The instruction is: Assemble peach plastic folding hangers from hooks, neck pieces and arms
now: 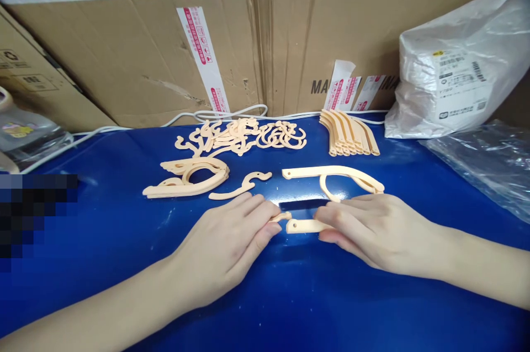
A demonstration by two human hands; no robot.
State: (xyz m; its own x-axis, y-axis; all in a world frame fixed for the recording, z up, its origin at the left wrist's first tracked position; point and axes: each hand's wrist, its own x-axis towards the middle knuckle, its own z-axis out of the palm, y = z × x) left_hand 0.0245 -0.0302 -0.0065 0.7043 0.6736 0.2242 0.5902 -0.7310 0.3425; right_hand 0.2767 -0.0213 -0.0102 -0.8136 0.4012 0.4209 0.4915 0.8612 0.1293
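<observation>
- The left hand (232,247) pinches a small piece (284,216), mostly hidden; the right hand (372,230) grips a long piece (305,225).
- Both pieces lie between the hands, ends close (whether touching, I cannot tell).
- The long piece's axis runs roughly along the far edge of the table (290,308), holed end leftward.
- Toward the far right corner stands a white bag (418,87), contents hidden.

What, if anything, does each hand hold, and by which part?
Left hand holds a cream piece behind its exposed end; right hand, a bar behind its holed end.
</observation>
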